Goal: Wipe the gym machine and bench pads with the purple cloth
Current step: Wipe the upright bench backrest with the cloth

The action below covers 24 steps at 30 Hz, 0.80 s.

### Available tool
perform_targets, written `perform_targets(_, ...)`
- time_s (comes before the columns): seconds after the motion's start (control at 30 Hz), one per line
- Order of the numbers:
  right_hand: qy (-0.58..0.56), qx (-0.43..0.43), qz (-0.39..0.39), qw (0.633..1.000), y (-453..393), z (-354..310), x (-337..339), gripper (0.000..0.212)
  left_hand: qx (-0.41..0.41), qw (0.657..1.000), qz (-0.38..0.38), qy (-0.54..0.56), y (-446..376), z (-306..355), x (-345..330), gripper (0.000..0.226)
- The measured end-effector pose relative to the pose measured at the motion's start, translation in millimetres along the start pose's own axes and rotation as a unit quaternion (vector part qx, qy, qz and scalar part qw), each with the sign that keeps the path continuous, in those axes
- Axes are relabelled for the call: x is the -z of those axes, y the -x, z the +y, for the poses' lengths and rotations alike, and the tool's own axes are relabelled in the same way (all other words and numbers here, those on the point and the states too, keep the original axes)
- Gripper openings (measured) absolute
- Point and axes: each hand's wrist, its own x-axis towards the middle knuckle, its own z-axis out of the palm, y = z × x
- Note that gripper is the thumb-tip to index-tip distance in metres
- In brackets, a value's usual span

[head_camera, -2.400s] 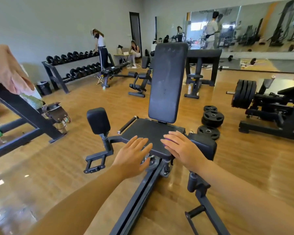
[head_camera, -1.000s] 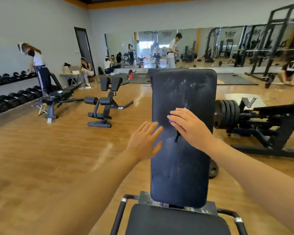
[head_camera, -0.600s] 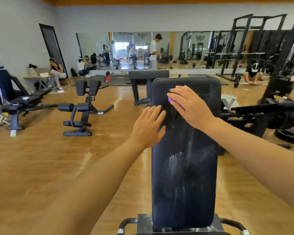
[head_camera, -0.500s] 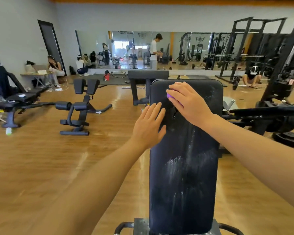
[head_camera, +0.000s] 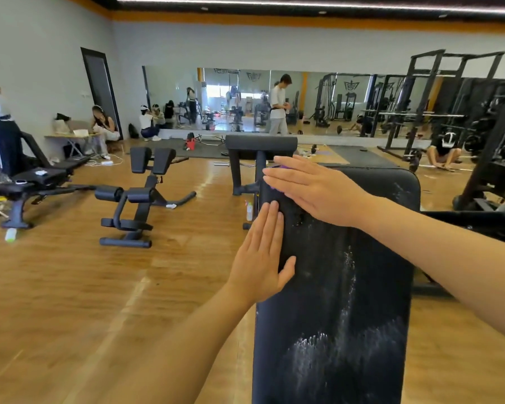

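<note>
The tall black padded backrest (head_camera: 341, 287) is mid-wipe I'd say: whitish smears low down, so plenty left. Left hand (head_camera: 263, 258) rests flat, fingers straight, on its left edge. Right hand (head_camera: 318, 191) presses flat near the top over the small purple cloth (head_camera: 276, 188), barely peeking out.

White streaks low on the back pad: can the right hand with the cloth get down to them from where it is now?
Probably yes. The right hand presses the purple cloth flat at the back pad's top left corner, and the pad face down to the white streaks lies bare. The left hand rests on the left edge, beside that path.
</note>
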Motion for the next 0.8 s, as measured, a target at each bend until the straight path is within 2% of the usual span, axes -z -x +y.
perform_targets(0.1,-0.014,0.012,-0.034,0.999,26.9,20.7,14.5,0.045,-0.008,1.0,0.022,0.016,1.1,-2.4,-1.4,0.076)
perform_targets(0.2,-0.035,-0.008,-0.029,0.999,42.7,26.6,17.9,0.044,-0.001,0.999,0.023,0.028,1.1,0.2,-0.8,0.076)
perform_targets(0.3,-0.027,-0.026,-0.004,0.999,14.1,17.1,10.4,0.043,0.059,0.996,0.033,0.057,-1.1,18.0,-4.3,0.076)
perform_targets(0.37,-0.024,-0.005,0.003,1.0,-18.9,8.8,2.6,0.042,0.092,0.993,0.049,0.062,-2.7,26.3,-7.6,0.077)
perform_targets(0.5,-0.064,0.021,-0.035,0.997,-42.1,9.8,-0.9,0.042,0.081,0.993,0.06,0.054,-3.2,24.1,-7.3,0.077)
perform_targets(0.6,-0.059,0.015,-0.05,0.997,3.1,28.1,12.8,0.043,0.078,0.993,0.063,0.055,-3.0,23.5,-7.5,0.076)
perform_targets(0.7,-0.045,-0.028,-0.028,0.998,70.7,49.3,28.4,0.043,0.079,0.993,0.063,0.061,-2.4,23.3,-8.4,0.077)
perform_targets(0.8,-0.033,-0.042,-0.016,0.998,95.9,55.9,31.5,0.044,0.083,0.993,0.057,0.056,-2.6,23.3,-8.1,0.078)
